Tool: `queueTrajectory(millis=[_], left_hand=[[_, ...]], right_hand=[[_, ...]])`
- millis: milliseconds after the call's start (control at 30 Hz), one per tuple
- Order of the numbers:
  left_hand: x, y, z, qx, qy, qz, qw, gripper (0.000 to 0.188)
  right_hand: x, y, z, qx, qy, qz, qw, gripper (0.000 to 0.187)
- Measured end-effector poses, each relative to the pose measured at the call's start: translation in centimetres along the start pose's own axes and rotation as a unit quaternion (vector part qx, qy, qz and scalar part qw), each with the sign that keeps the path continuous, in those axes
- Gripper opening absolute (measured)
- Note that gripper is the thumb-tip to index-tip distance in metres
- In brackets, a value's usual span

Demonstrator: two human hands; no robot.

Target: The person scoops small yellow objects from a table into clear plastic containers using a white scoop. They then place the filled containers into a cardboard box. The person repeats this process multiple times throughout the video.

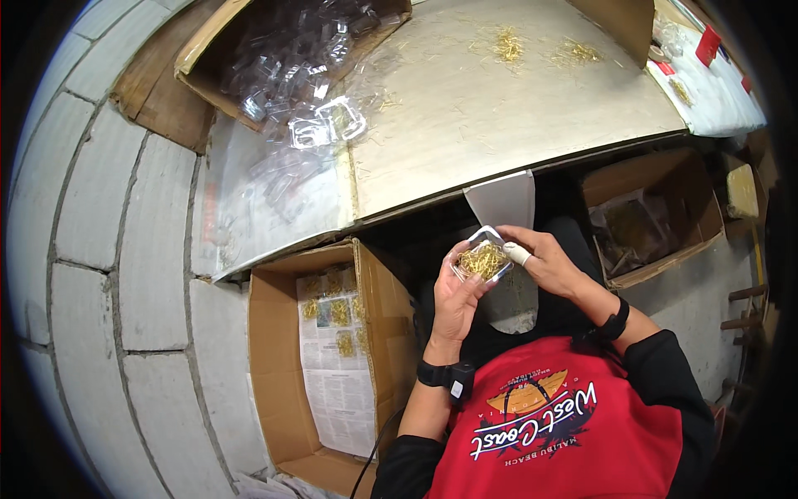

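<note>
In front of my chest I hold a small clear plastic box (497, 239) filled with thin gold-coloured metal pieces (482, 261), too fine to tell their exact kind. My left hand (455, 301) wraps round its left and near side, with the thumb along the near edge. My right hand (546, 259) grips the right rim; one of its fingers has a white wrapping (516, 253). The box is tilted toward me, and whether its lid is fully closed cannot be made out.
Gold piles (509, 46) lie on the table (465, 125). A cardboard box (220, 62) spills clear plastic boxes (324, 125) at the back left. Beside my left arm, an open carton (270, 349) holds newspaper (332, 399) and filled boxes (340, 312). Another carton (694, 200) stands under the table.
</note>
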State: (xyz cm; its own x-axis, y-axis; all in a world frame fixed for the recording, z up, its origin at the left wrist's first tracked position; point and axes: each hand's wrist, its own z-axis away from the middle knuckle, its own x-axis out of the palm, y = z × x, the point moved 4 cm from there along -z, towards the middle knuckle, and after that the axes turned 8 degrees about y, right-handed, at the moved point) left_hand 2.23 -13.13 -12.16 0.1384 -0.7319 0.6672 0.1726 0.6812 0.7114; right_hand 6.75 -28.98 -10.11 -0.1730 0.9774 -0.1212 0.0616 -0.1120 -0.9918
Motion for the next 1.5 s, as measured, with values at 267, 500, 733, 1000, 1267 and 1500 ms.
queueTrajectory(millis=[267,500,733,1000,1267,1500], left_hand=[[0.1,-0.4,0.5,-0.017,0.035,-0.068,0.997,0.044],[-0.6,-1.1,0.7,-0.014,0.07,-0.053,0.996,0.041],[-0.6,-1.3,0.7,-0.021,0.066,-0.054,0.996,0.043],[-0.2,-1.0,0.9,-0.029,0.042,-0.038,0.998,0.044],[-0.4,-0.2,0.9,-0.06,0.046,-0.003,0.997,0.037],[-1.7,-0.7,0.7,-0.01,0.091,-0.05,0.995,0.03]], right_hand=[[0.6,0.7,-0.7,0.047,0.048,-0.074,0.995,0.016],[0.1,1.2,-0.7,0.024,0.111,-0.015,0.993,0.009],[0.7,-1.6,0.1,-0.194,0.053,0.142,0.969,0.006],[1.2,0.3,-0.1,0.029,-0.014,-0.117,0.993,0.006],[1.4,-0.6,0.5,-0.042,-0.017,-0.05,0.998,0.019],[1.9,-1.2,1.1,-0.148,-0.053,0.078,0.984,0.024]])
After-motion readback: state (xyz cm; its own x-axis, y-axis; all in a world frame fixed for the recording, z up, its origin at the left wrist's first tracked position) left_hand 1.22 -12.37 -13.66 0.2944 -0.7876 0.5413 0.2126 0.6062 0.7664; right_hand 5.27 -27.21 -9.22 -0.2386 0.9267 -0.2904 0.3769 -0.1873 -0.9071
